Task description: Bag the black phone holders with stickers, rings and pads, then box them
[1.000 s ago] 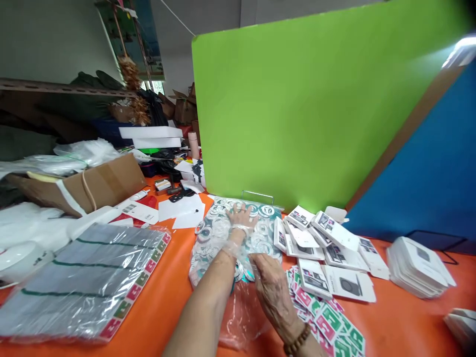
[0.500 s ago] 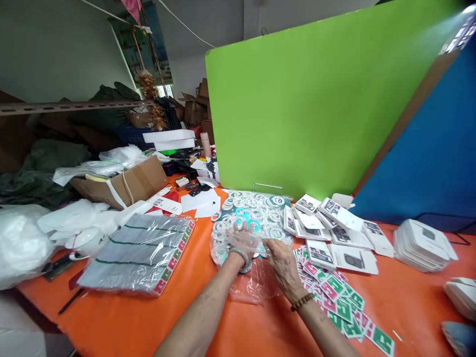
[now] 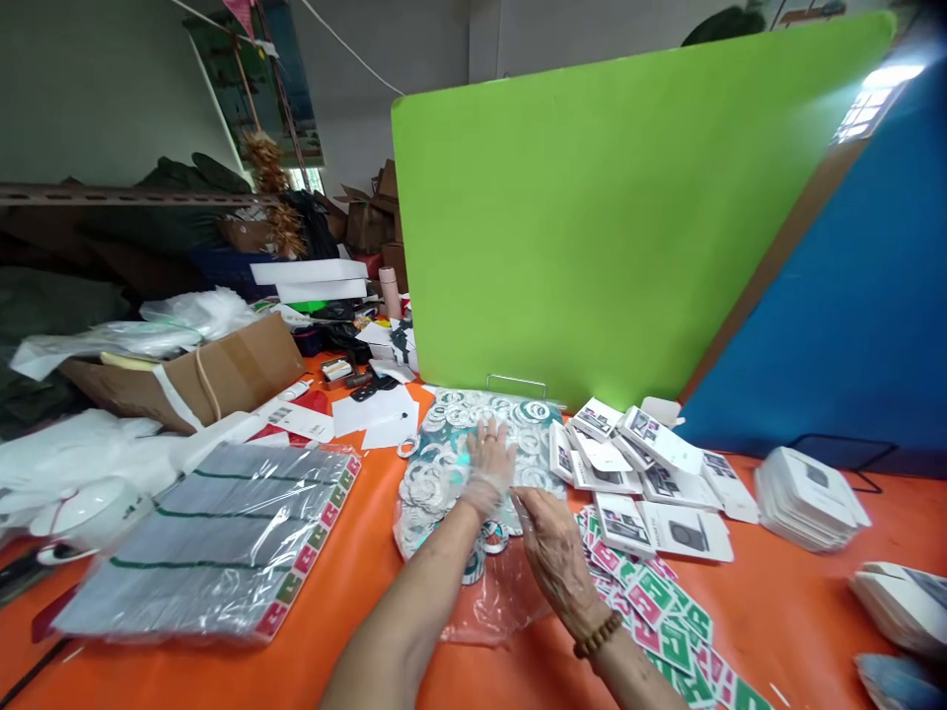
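Observation:
A clear plastic bag [image 3: 495,606] lies at the middle of the orange table, its near end loose and see-through. Many flat white ring-shaped pieces [image 3: 429,483], some edged with teal, are spread in and around it. My left hand [image 3: 489,461] reaches over the rings with fingers outstretched, and clear film seems to cover its wrist. At the bag's right side, my right hand [image 3: 554,542] has its fingers bent, pinching the film. A beaded bracelet circles the right wrist.
Small white boxes [image 3: 621,523] and loose red-and-green cards [image 3: 655,597] lie to the right. A plastic-wrapped grey stack [image 3: 214,542] is at the left, with a cardboard box [image 3: 252,365] behind it. The green panel [image 3: 562,237] rises behind the table.
My left hand has slid a little farther into the rings, and its fingers now stretch away from me. My right hand stays at the bag's side. The view has turned slightly.

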`<state>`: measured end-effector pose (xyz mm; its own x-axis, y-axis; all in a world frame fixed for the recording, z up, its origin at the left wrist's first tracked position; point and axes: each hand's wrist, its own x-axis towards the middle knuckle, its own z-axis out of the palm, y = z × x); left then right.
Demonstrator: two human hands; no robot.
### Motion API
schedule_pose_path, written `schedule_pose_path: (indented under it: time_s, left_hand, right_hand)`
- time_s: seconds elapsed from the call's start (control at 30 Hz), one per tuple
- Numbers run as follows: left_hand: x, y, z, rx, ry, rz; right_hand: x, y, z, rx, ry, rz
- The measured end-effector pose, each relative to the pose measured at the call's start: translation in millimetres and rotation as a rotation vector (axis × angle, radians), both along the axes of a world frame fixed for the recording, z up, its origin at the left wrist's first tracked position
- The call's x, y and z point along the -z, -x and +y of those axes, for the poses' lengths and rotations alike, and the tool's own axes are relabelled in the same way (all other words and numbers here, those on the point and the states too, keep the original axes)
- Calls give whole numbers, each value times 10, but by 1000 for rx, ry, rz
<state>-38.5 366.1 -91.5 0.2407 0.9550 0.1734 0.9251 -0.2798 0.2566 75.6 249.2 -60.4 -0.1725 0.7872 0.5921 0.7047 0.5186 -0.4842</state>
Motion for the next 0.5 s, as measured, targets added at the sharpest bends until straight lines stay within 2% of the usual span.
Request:
schedule_pose_path:
  time_s: [0.13, 0.27, 0.37, 0.5]
  left_hand:
    - [15, -126, 378, -52, -1, -24]
    - [88, -120, 500, -101, 3, -16]
    - [147, -76, 366, -104, 11, 10]
    - [170, 3, -21, -77, 18, 65]
  right_hand:
    - [8, -10, 30, -29, -14, -6]
    - [58, -5, 31, -28, 0, 1]
    - [116, -7, 4, -18, 21, -4]
    - [176, -26, -57, -11, 50, -43]
